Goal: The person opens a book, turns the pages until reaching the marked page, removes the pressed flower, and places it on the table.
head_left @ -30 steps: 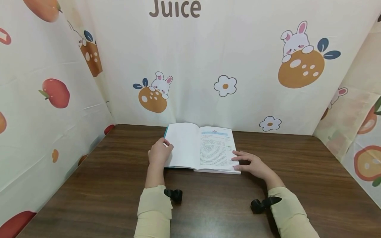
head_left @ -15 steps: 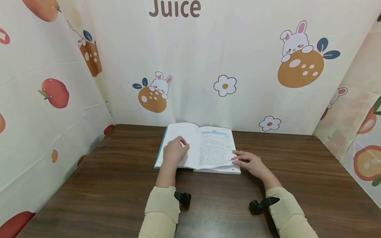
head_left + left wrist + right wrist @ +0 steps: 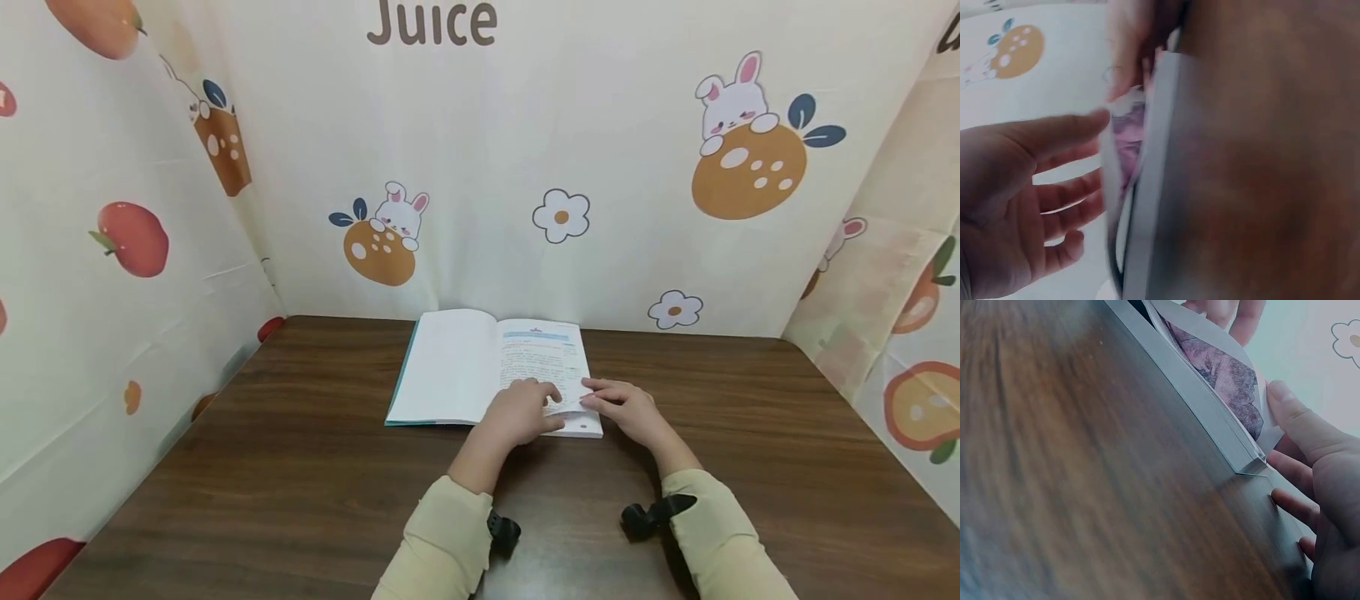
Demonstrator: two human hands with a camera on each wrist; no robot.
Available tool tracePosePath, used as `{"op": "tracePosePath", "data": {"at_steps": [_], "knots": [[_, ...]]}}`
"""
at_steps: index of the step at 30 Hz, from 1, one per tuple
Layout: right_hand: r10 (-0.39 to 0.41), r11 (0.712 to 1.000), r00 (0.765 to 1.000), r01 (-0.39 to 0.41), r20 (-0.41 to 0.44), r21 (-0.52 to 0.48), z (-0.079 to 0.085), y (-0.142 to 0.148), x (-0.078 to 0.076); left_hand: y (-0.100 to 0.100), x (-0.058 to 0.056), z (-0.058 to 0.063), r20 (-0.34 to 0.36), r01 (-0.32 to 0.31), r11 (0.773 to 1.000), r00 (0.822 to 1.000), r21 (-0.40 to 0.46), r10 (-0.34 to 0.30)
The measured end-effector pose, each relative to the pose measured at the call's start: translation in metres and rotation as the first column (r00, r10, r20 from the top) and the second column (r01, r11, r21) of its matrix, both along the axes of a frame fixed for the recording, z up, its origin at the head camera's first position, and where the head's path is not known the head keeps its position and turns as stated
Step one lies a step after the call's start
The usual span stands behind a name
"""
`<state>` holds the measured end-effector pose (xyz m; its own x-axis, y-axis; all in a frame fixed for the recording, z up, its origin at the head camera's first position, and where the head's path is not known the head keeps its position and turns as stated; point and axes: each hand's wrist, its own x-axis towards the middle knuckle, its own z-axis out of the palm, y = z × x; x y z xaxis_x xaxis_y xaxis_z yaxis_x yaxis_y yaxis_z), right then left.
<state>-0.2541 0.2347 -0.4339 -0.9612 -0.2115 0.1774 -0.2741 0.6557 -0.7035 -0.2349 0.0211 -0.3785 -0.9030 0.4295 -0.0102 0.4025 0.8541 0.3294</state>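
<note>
One table (image 3: pixel 262 483); two hands (image 3: pixel 517 414) (image 3: pixel 632 412) at one book (image 3: pixel 448 371).

A brown table (image 3: pixel 262 467) (its wood grain showing plainly) carried an open book (image 3: pixel 453 367), which lay near the far edge, its teal cover (image 3: pixel 401 423) peeking out at left.

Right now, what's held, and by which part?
The right hand holds a lifted page by its near right corner; whether the left hand grips it can't be told.
</note>
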Motion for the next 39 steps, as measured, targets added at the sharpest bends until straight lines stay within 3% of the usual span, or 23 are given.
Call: {"op": "tracePosePath", "data": {"at_steps": [6, 12, 16, 20, 26, 30, 34, 39], "knots": [[-0.008, 1.000, 1.000, 0.008, -0.008, 0.010, -0.001, -0.001, -0.001, 0.009, 0.001, -0.009, -0.054, -0.091, 0.996, 0.995, -0.026, 0.089], [-0.011, 1.000, 1.000, 0.011, 0.007, 0.009, 0.000, -0.001, 0.001, 0.013, 0.000, -0.016, -0.134, -0.106, 0.994, 0.986, -0.028, 0.101], [-0.028, 0.994, 0.997, 0.034, 0.068, -0.100, 0.001, 0.000, 0.003, 0.014, -0.001, -0.017, -0.173, -0.127, 0.992, 0.977, -0.018, 0.122], [-0.067, 0.967, 0.989, 0.096, 0.128, -0.235, 0.002, 0.001, 0.003, 0.014, -0.001, -0.016, -0.190, -0.148, 0.989, 0.971, 0.004, 0.146], [-0.105, 0.961, 0.985, 0.136, 0.134, -0.243, 0.003, 0.001, 0.002, 0.012, -0.002, -0.010, -0.228, -0.180, 0.979, 0.954, 0.091, 0.196], [-0.108, 0.962, 0.986, 0.136, 0.128, -0.237, 0.002, 0.001, 0.000, 0.005, -0.004, -0.003, -0.323, -0.195, 0.960, 0.912, 0.199, 0.252], [-0.105, 0.961, 0.987, 0.132, 0.121, -0.242, 0.000, 0.000, -0.001, -0.007, -0.004, 0.006, -0.383, -0.201, 0.926, 0.866, 0.321, 0.321], [-0.107, 0.960, 0.985, 0.137, 0.133, -0.244, -0.001, 0.000, -0.001, -0.025, -0.007, 0.019, -0.324, -0.230, 0.859, 0.856, 0.457, 0.402]]}}
